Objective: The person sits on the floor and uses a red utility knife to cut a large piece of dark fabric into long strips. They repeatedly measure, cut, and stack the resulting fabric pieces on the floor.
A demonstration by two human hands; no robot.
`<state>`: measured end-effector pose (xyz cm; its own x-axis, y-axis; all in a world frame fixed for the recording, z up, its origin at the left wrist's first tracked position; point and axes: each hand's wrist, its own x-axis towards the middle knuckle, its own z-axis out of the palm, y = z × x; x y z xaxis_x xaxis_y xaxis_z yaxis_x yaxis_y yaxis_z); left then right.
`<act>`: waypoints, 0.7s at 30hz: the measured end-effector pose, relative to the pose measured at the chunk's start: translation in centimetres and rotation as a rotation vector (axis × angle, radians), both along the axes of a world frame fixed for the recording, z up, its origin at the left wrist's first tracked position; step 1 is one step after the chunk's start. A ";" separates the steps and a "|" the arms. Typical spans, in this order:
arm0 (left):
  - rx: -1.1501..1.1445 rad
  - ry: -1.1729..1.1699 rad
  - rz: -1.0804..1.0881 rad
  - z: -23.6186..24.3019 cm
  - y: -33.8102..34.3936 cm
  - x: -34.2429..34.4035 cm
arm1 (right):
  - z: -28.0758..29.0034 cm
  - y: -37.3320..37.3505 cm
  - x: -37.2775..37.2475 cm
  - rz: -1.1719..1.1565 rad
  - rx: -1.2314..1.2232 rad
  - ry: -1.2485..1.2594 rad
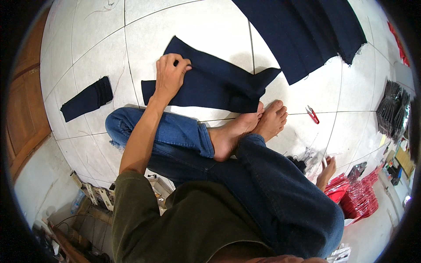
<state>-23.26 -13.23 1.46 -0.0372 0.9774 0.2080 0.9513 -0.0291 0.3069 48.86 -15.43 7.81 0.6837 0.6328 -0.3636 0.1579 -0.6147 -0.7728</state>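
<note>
I sit on a white tiled floor point(210, 26) with my jeans-clad legs crossed and bare feet point(250, 127) in front of me. A cut piece of navy fabric point(219, 83) lies flat just beyond my feet. My left hand point(169, 75) reaches over my knee and rests on its left part, fingers bent and pinching the cloth near its upper edge. My right hand point(327, 170) is low at the right, past my right knee, fingers on the floor beside a tuft of dark thread scraps; it holds nothing that I can see.
A large navy cloth point(302, 35) with a frayed edge spreads at the top right. A small folded navy piece point(87, 99) lies at the left. Red thread snips point(312, 114) lie right of my feet. Red packets point(360, 198) and dark packets point(392, 109) are stacked at the right; a wooden door point(22, 109) stands at the left.
</note>
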 end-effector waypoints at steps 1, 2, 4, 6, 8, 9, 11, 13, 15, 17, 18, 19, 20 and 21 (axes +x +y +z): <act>0.030 0.000 0.029 0.1 0.5 -0.2 | 0.1 -2.9 2.0 0.060 -0.150 -0.201; 0.050 0.001 0.060 0.4 0.7 -0.6 | 0.5 -5.3 3.4 0.151 -0.318 -0.350; 0.049 -0.040 0.089 0.5 1.3 -1.1 | 2.1 -8.9 5.2 0.363 -0.578 -0.534; 0.082 -0.049 0.083 -0.1 1.7 -1.1 | 3.6 -11.3 6.1 0.534 -0.716 -0.630; 0.077 -0.008 0.060 1.3 2.5 -1.2 | 2.5 -13.1 6.9 0.670 -0.757 -0.640; 0.082 -0.034 0.084 0.6 2.0 -1.3 | 3.4 -12.5 7.2 0.727 -0.765 -0.692; 0.103 -0.092 0.120 1.0 1.2 -1.8 | 4.5 -11.3 7.9 0.815 -0.750 -0.750; 0.141 -0.030 0.099 2.3 1.3 -1.7 | 3.8 -11.8 8.9 0.824 -0.688 -0.738; 0.147 -0.020 0.152 1.5 0.5 -1.9 | 5.3 -10.1 8.9 0.787 -0.648 -0.786; 0.152 0.005 0.189 2.1 0.3 -1.8 | 6.0 -8.1 7.5 0.700 -0.616 -0.790; 0.148 0.011 0.196 2.4 0.2 -1.7 | 6.4 -7.0 7.3 0.659 -0.632 -0.765; 0.140 0.020 0.207 2.5 0.2 -1.6 | 6.9 -5.8 7.0 0.619 -0.650 -0.742; 0.123 0.053 0.258 3.0 0.3 -0.7 | 7.2 -4.7 7.2 0.579 -0.696 -0.695; 0.123 -0.033 0.250 3.5 0.1 -0.4 | 7.1 -3.8 6.9 0.554 -0.737 -0.636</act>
